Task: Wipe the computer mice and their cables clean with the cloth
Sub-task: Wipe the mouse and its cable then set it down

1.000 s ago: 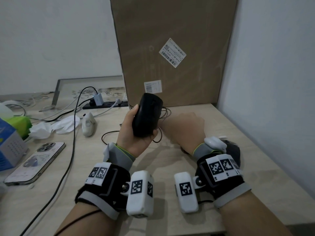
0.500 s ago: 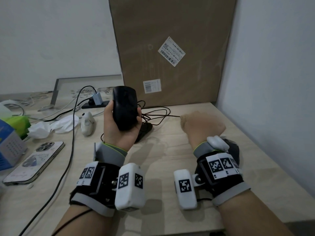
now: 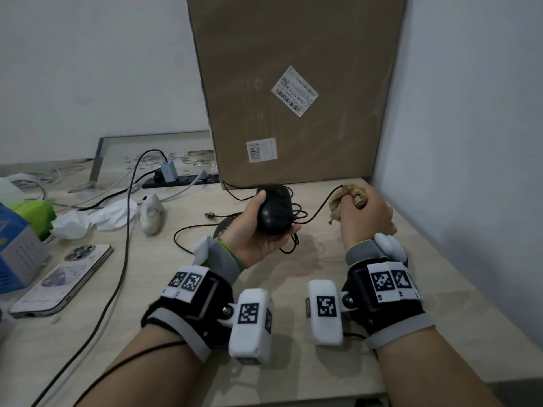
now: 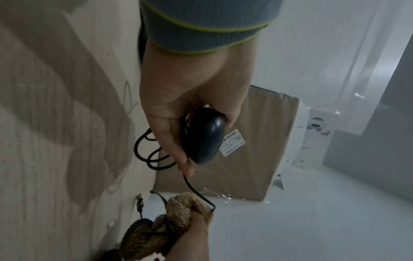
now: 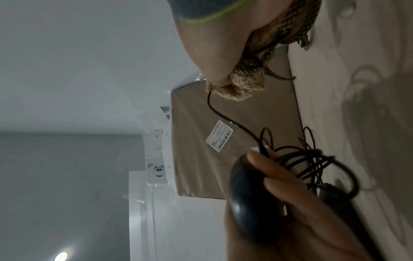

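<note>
My left hand point(image 3: 252, 233) grips a black wired mouse point(image 3: 273, 209) above the table, fingers curled round its sides. Its thin black cable point(image 3: 321, 209) runs rightwards into a tan knitted cloth point(image 3: 340, 198), which my right hand point(image 3: 367, 214) squeezes round the cable. Loose cable loops hang under the mouse. The left wrist view shows the mouse point(image 4: 205, 136), its cable point(image 4: 196, 190) and the cloth point(image 4: 178, 211). The right wrist view shows the cloth point(image 5: 243, 88) pinched on the cable point(image 5: 228, 120). A second dark mouse point(image 3: 224, 228) lies on the table under my left hand. A white mouse point(image 3: 151, 214) lies further left.
A tall cardboard box point(image 3: 293, 83) leans on the back wall, with a side wall point(image 3: 470, 142) close on the right. At the left are a phone point(image 3: 61, 280), crumpled tissue point(image 3: 94, 218), a blue box point(image 3: 14, 251), a power strip point(image 3: 179, 180) and a long black lead point(image 3: 123, 259).
My left hand has carried the black mouse back right and lower. My right hand has slid further right along the cable, and the cloth now shows in its grip.
</note>
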Motion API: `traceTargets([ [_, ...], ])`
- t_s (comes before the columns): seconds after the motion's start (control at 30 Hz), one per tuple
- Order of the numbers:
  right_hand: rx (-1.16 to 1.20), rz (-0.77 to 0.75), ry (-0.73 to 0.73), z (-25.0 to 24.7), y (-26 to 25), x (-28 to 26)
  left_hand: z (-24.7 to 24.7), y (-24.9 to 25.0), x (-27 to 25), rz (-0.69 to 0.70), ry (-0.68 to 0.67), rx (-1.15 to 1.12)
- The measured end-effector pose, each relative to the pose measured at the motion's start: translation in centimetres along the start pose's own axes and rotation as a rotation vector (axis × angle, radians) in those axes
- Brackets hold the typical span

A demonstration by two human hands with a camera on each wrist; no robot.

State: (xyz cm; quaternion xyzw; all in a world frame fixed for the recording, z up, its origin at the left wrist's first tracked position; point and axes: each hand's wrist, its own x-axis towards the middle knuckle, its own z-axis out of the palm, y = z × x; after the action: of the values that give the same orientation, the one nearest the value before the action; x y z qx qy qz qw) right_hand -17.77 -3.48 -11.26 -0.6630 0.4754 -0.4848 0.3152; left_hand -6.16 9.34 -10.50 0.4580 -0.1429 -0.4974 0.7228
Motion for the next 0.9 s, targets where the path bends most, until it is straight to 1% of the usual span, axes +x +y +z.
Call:
traceTargets([
  [0.13, 0.024, 0.064, 0.013, -0.4, 0.4, 0.4, 1.0, -0.9, 1.3, -0.044, -0.010, 0.162],
  [0.2, 0.013, 0.077, 0.006, -0.4, 0.6, 0.6, 1.3, -1.4, 2.1, -0.063, 0.013, 0.243],
  [0.3, -0.004, 0.067, -0.013, -0.4, 0.8, 0.6, 1.4, -1.6, 3.3, -0.037, 0.071, 0.449],
  [0.37, -0.006, 0.070, -0.026, -0.4, 0.7, 0.6, 1.4, -1.5, 3.9, -0.015, 0.072, 0.553],
  [0.47, -0.008, 0.085, -0.043, -0.5, 0.8, 0.7, 1.5, -1.8, 4.6, 0.013, 0.098, 0.572],
  [0.6, -0.039, 0.064, -0.070, -0.3, 1.0, 0.7, 1.5, -2.2, 5.4, 0.056, 0.147, 0.602],
  [0.73, -0.091, 0.028, -0.108, -0.3, 0.9, 0.6, 1.5, -2.4, 6.2, 0.095, 0.246, 0.661],
  [0.8, -0.092, 0.030, -0.117, -0.2, 0.9, 0.7, 1.5, -2.5, 6.4, 0.082, 0.284, 0.672],
  [0.9, -0.061, 0.052, -0.124, 0.1, 1.2, 0.9, 1.8, -2.1, 6.5, 0.022, 0.288, 0.646],
])
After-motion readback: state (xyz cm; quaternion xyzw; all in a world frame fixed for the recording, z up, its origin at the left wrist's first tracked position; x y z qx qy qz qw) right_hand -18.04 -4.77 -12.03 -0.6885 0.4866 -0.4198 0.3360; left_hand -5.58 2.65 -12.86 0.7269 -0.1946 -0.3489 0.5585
